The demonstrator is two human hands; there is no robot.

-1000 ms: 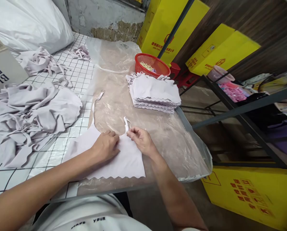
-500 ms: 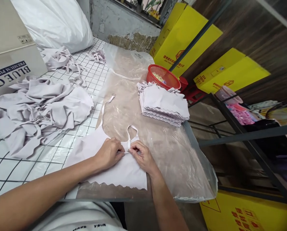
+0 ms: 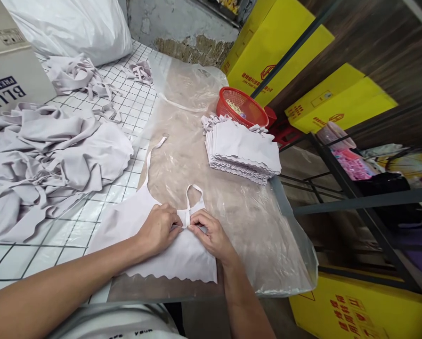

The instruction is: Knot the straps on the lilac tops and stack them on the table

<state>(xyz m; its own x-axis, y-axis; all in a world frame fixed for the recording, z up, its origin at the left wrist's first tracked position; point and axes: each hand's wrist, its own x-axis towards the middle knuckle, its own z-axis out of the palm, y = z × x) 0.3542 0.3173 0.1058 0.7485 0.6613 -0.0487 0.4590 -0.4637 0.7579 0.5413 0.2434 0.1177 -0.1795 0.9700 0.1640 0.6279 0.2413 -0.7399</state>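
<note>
A pale lilac camisole top (image 3: 182, 261) lies flat in front of me, its scalloped hem towards my body. One strap (image 3: 149, 165) stretches away from me; the other strap (image 3: 194, 186) is looped beside the neckline. My left hand (image 3: 162, 227) is closed, thumb and fingers pinching the neckline edge. Just to its right, my right hand (image 3: 208, 231) pinches the same edge at the foot of the looped strap. The fingertips of both hands nearly meet there, and the cloth between them is partly hidden.
A stack of folded tops (image 3: 244, 148) sits beyond my right hand, against a red basket (image 3: 242, 107). A loose heap of tops (image 3: 55, 155) covers the left side. Clear plastic sheeting (image 3: 253, 245) lies under the work. A dark metal rack (image 3: 359, 203) stands at right.
The view has shifted slightly, so the heap and box appear further left. Both hands keep their pinch on the neckline, with only a small movement of the fingers.
</note>
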